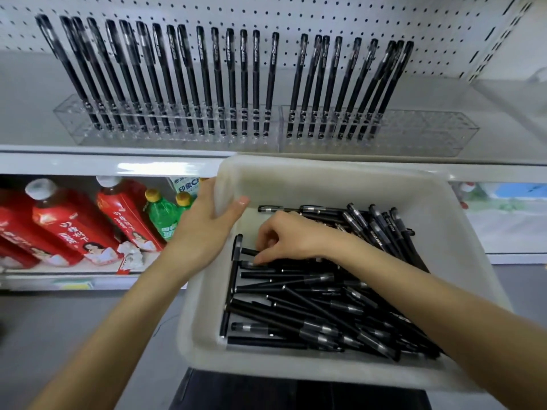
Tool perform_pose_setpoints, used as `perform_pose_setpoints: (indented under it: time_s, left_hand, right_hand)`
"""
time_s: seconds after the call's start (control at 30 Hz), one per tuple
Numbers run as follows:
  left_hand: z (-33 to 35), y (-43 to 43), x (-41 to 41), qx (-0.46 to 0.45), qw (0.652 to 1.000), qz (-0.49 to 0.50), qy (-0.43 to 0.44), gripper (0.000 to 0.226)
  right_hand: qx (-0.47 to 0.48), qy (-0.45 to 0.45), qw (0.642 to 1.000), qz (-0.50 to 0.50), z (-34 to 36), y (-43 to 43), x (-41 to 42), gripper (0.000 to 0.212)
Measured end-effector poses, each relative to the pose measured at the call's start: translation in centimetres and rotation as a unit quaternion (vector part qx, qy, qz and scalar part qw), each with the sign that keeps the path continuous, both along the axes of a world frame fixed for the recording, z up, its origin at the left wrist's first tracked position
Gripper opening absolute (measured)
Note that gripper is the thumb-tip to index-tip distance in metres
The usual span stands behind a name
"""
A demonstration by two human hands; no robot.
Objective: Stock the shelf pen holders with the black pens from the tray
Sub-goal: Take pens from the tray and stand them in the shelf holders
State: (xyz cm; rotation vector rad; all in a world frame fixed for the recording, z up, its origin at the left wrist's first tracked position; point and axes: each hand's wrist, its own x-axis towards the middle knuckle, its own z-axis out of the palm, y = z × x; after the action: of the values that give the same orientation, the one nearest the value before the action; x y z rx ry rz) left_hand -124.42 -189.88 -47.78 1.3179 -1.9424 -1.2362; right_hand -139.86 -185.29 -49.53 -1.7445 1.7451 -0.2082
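A white plastic tray [325,179] in front of me holds a loose heap of several black pens [325,309]. My left hand [207,223] grips the tray's left rim, thumb inside the wall. Inside the tray, my right hand [284,238] has its fingers curled down and pinching a black pen [247,251] at the top left of the heap. Two clear pen holders stand on the shelf above. The left holder [74,125] is filled with upright black pens. The right holder [429,134] has pens in its left part only.
A white pegboard [444,19] backs the shelf. Below the shelf edge on the left stand red drink bottles [68,226] and green bottles [161,214]. Grey floor lies at lower left. More packaged goods sit on the lower shelf at right [509,199].
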Motion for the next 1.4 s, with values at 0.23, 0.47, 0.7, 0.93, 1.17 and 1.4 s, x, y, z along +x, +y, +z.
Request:
perform_pose_setpoints:
  time_s: [0.23, 0.47, 0.7, 0.93, 1.17, 1.4]
  left_hand:
    - [-0.3, -0.2, 0.1, 0.003, 1.000, -0.002, 0.011, 0.046]
    - [-0.2, -0.2, 0.0, 0.003, 1.000, -0.004, 0.013, 0.045]
    - [-0.1, -0.2, 0.3, 0.013, 0.999, -0.004, 0.036, 0.025]
    - [0.7, 0.1, 0.0, 0.003, 1.000, 0.001, -0.016, 0.041]
    - [2.8, 0.6, -0.4, -0.237, 0.950, 0.006, -0.205, 0.066]
    - [6.5, 1.0, -6.1, -0.318, 0.926, -0.104, -0.176, 0.059]
  right_hand:
    - [0.083, 0.031, 0.996, 0.031, 0.0, -1.0, 0.5, 0.020]
    - [0.116, 0.023, 0.990, 0.072, 0.4, -1.3, 0.4, 0.028]
    - [0.092, -0.139, 0.986, 0.005, 3.0, -0.3, -2.1, 0.010]
    - [-0.021, -0.231, 0.972, -0.033, 5.2, 0.7, -5.0, 0.032]
    - [-0.134, -0.283, 0.947, -0.067, 8.4, 2.4, -7.0, 0.018]
    - [-0.259, -0.346, 0.879, -0.202, 12.4, 3.7, -12.4, 0.006]
